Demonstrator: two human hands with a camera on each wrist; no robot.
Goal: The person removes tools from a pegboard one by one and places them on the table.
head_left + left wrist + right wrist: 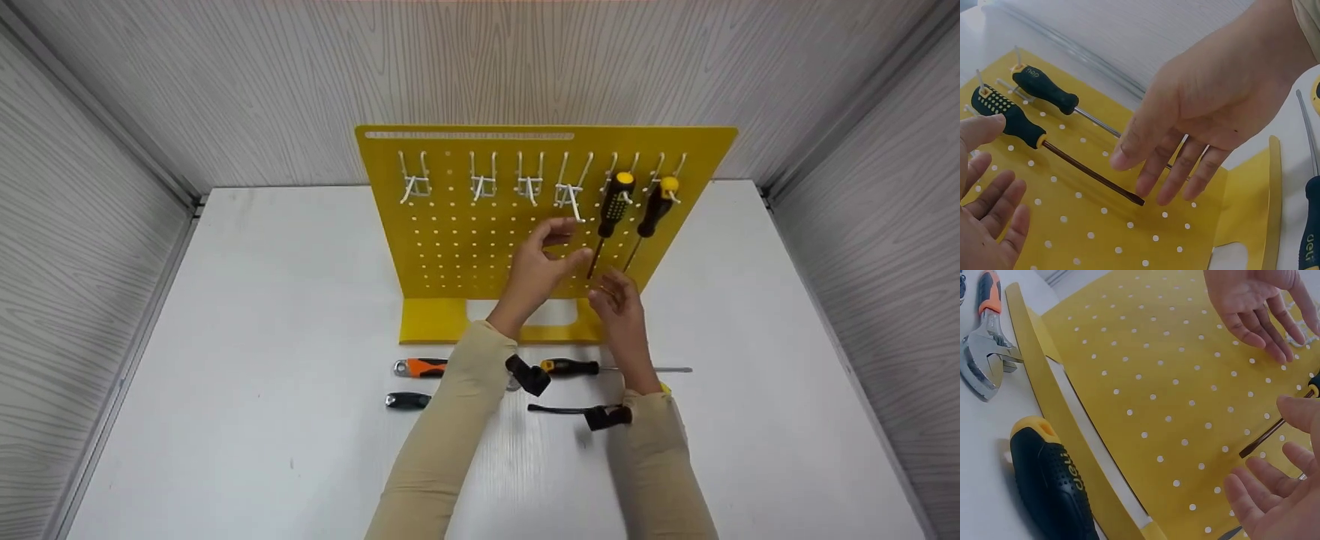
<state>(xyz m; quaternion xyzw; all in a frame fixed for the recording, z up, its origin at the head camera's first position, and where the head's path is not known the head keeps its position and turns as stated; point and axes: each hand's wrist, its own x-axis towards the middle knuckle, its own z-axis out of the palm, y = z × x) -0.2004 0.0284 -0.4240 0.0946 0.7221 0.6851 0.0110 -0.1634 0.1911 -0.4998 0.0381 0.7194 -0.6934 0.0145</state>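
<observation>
Two screwdrivers hang on the yellow pegboard: one with a yellow-dotted black handle, the other with a plain black handle. My left hand is in front of the board, just left of the dotted screwdriver, its fingers loosely bent around nothing. Below the hanging shafts is my right hand, fingers relaxed and holding nothing. In the left wrist view the right hand overlaps the plain screwdriver's shaft, while the left thumb appears beside the dotted handle.
Several white hooks line the board's upper part. In front of its base lie an orange-handled adjustable wrench, a black-and-yellow screwdriver, a black-handled tool and a dark shaft, partly hidden by the arms.
</observation>
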